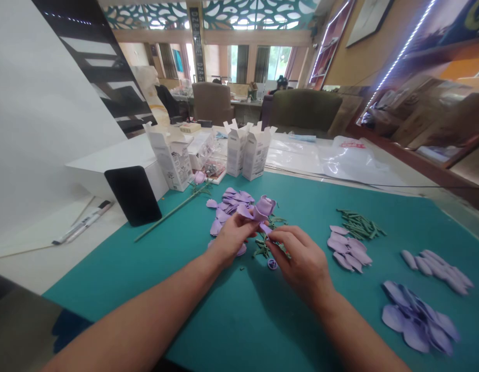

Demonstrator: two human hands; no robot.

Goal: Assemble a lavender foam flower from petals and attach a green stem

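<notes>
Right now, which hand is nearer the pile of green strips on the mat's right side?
Right. The right hand sits left of the green strips, not touching them; the left hand sits farther left still.

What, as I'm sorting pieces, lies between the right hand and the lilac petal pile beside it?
Only bare teal mat lies between the right hand and those lilac petals, in the head view.
</notes>
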